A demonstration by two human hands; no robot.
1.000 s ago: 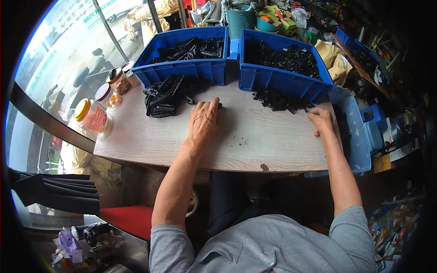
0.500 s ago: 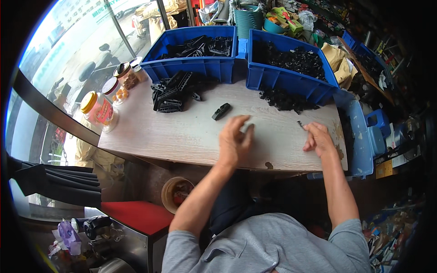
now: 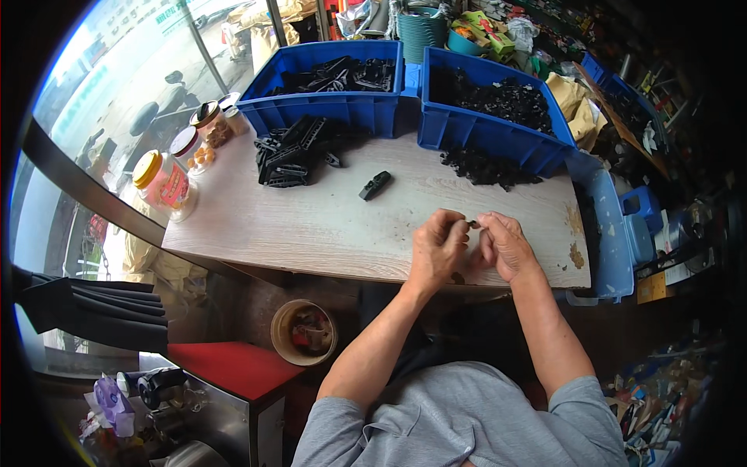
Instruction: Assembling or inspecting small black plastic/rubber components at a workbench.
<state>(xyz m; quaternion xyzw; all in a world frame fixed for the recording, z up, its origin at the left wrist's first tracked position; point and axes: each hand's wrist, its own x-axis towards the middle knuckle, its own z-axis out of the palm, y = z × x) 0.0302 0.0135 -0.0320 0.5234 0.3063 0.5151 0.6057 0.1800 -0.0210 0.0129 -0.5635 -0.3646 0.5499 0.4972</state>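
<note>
A: Hands first. Where?
B: Both together over the near part of the pale wood-grain surface (image 3: 311,226), right of its middle. Left hand (image 3: 438,247) has its fingers curled in, thumb and forefinger brought close at a small black piece (image 3: 473,224). Can't tell whether it grips the piece or only touches it.
A: And the right hand (image 3: 507,247)?
B: Thumb and forefinger pinched nearly closed on that same small black piece, other fingers folded loosely under. Piece sits between the two sets of fingertips; its shape is too small to make out.
A: Anything else close by?
B: One oblong black plastic part (image 3: 376,186) lying alone, beyond the left hand and to its left, untouched.
A: Piles?
B: Two. Long black plastic parts (image 3: 292,156) heaped at left, in front of a blue bin (image 3: 319,113) holding similar ones. Heap of tiny black pieces (image 3: 486,170) at right, against a second blue bin (image 3: 490,140), also filled with tiny black bits.
A: Edges?
B: Yellow-lidded jar (image 3: 165,187) at the left edge, more jars behind it. Translucent blue tub (image 3: 615,253) past the right edge. Round bucket (image 3: 278,327) on the floor, lower left.
</note>
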